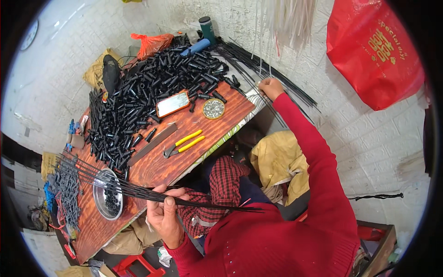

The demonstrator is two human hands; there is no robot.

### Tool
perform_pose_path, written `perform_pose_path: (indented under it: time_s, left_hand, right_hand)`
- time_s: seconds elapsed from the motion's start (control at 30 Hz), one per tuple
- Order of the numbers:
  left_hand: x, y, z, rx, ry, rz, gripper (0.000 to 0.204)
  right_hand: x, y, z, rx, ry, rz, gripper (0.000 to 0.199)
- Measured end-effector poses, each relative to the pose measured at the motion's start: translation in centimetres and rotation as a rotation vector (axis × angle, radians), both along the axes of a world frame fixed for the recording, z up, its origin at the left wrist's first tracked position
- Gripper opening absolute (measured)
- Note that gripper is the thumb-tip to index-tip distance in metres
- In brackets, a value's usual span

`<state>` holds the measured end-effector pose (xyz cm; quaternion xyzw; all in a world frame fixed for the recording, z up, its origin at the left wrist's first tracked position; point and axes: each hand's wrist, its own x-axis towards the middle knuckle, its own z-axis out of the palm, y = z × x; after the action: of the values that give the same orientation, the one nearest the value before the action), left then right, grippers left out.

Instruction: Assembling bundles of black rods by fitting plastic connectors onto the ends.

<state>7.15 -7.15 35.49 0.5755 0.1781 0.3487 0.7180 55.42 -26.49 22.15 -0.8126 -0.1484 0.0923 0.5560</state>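
Note:
A bundle of long thin black rods (pixel 138 190) lies across my left hand (pixel 167 219), its fingers and thumb closed around it. The rods fan out to the left, over a metal bowl (pixel 108 203) with small black parts in it. Stretched out to the far right, my right hand (pixel 271 88) has its fingertips pinched together beside more black rods (pixel 281 82) that stick out past the table corner. White strands hang down just by those fingertips. What the fingers pinch is too small to make out.
A large heap of black tubular parts (pixel 138 97) covers the table's back. Nearer lie yellow-handled pliers (pixel 184 143), a dark flat bar (pixel 153 144), a white-topped rectangular box (pixel 173 105) and a round dish of small metal pieces (pixel 213 109). Grey parts (pixel 68 196) are piled left. A red bag (pixel 374 51) hangs right.

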Motion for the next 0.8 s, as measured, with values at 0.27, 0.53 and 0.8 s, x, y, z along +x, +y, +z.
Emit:
perform_pose_path:
  time_s: [0.27,0.53,0.8]
  left_hand:
    - [-0.8,-0.3,-0.2,-0.010,-0.011,0.036,0.038]
    - [-1.8,-0.7,0.2,-0.050,-0.049,0.022,0.038]
    - [-2.6,-1.4,-0.5,-0.065,-0.034,-0.071,0.032]
  right_hand:
    - [-5.0,1.9,5.7,0.428,-0.105,0.052,0.019]
    - [-15.4,1.5,12.0,0.461,-0.180,0.306,0.013]
    - [-27.1,0.1,12.6,0.368,0.128,0.615,0.017]
